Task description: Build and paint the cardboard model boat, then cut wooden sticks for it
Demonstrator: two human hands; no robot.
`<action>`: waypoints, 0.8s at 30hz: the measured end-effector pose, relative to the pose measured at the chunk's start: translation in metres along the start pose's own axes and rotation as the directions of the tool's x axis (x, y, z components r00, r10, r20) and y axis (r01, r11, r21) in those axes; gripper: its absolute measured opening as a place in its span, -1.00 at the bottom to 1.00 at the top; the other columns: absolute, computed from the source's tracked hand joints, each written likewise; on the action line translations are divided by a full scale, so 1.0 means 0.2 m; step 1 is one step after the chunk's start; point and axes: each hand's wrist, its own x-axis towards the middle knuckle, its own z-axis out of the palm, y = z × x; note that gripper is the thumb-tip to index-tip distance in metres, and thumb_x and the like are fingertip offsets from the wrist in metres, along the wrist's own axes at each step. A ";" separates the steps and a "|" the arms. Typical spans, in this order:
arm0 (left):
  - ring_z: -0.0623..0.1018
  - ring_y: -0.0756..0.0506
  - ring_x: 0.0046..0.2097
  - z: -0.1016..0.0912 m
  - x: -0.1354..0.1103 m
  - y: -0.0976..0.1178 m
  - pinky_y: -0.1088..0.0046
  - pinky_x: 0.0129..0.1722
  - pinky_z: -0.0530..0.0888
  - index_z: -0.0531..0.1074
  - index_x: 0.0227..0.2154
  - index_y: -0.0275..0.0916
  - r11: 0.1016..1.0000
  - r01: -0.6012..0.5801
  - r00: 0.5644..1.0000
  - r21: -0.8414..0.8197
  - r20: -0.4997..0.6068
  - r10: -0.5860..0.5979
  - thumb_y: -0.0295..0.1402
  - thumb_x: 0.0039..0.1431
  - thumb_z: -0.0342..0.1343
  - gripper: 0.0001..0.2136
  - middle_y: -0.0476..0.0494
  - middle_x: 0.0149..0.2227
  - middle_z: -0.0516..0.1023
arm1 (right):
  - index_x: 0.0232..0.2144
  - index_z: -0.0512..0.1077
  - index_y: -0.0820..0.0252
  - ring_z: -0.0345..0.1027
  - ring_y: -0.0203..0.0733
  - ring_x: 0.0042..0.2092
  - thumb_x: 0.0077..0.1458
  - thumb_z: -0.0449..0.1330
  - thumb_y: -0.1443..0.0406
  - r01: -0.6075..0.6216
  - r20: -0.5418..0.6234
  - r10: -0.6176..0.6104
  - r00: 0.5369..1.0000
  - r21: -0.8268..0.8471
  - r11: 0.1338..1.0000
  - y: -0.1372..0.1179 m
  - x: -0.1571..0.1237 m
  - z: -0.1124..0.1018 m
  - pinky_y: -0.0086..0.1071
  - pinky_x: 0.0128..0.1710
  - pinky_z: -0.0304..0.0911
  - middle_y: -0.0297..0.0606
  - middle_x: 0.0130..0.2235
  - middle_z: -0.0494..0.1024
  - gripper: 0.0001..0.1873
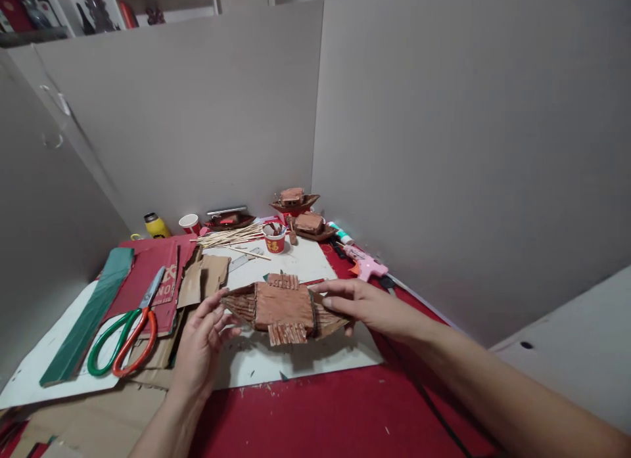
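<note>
A brown model boat [284,305] with a flat roof over its middle is held up above a white board [246,369]. At its left tip, my left hand [204,333] grips the pointed end between thumb and fingers. My right hand [357,303] pinches the opposite end, thumb on top and fingers around the far side. Ridged flaps stick out from the roof's near and far edges. Part of each boat tip is covered by my fingers.
Scissors [142,333] lie on cardboard [148,274] at left. A paper cup [274,239], wooden sticks [231,236] and several similar boats stand at the back. A pink glue gun [365,264] rests at right on the red table surface [305,418]. Grey panels [211,116] rise behind.
</note>
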 end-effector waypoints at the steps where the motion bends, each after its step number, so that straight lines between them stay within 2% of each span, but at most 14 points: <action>1: 0.52 -0.01 -0.33 0.00 0.00 0.00 0.50 -0.43 0.53 0.46 -0.09 -0.23 1.000 -0.003 1.000 0.015 0.012 0.003 -0.42 0.05 0.22 -0.68 -0.10 -0.26 0.55 | -0.05 0.46 0.21 0.34 -0.37 -0.45 -0.01 0.24 0.16 0.004 0.007 -0.004 1.000 -0.006 1.000 0.00 0.00 0.00 -0.54 -0.60 0.32 -0.24 -0.26 0.53 -0.54; 5: 0.52 -0.04 -0.29 -0.02 0.03 0.00 0.50 -0.43 0.52 0.46 -0.11 -0.25 0.999 0.032 0.999 0.043 0.025 -0.034 -0.40 0.09 0.18 -0.73 -0.13 -0.20 0.54 | -0.04 0.46 0.21 0.31 -0.39 -0.49 0.03 0.20 0.20 0.001 0.020 -0.001 1.000 -0.023 1.000 0.00 0.02 0.03 -0.53 -0.59 0.34 -0.28 -0.28 0.52 -0.58; 10: 0.50 -0.02 -0.41 -0.04 0.09 -0.03 0.46 -0.45 0.52 0.46 -0.33 -0.28 0.988 0.150 0.987 0.022 -0.057 -0.148 -0.42 0.16 0.06 -0.90 -0.07 -0.36 0.50 | -0.06 0.45 0.24 0.29 -0.42 -0.57 0.07 0.15 0.26 -0.046 0.007 0.046 0.999 -0.052 0.998 0.01 0.02 0.06 -0.52 -0.64 0.34 -0.29 -0.32 0.51 -0.63; 16: 0.51 -0.02 -0.43 -0.06 0.12 -0.07 0.47 -0.47 0.51 0.40 -0.39 -0.25 0.978 0.201 0.973 0.051 -0.122 -0.193 -0.40 0.22 -0.01 -0.88 -0.01 -0.45 0.45 | -0.08 0.43 0.21 0.25 -0.43 -0.63 0.08 0.13 0.26 -0.067 0.009 0.068 0.998 -0.081 0.994 0.03 0.02 0.09 -0.54 -0.69 0.29 -0.34 -0.41 0.48 -0.66; 24: 0.49 -0.02 -0.46 -0.04 0.10 -0.07 0.50 -0.52 0.47 0.45 -0.29 -0.31 0.964 0.223 0.973 0.147 -0.097 -0.210 -0.23 0.27 -0.06 -0.73 -0.15 -0.42 0.53 | -0.17 0.41 0.24 0.26 -0.45 -0.64 0.10 0.07 0.22 -0.025 -0.040 0.019 0.999 -0.153 0.988 0.10 0.03 0.08 -0.51 -0.68 0.31 -0.30 -0.33 0.45 -0.72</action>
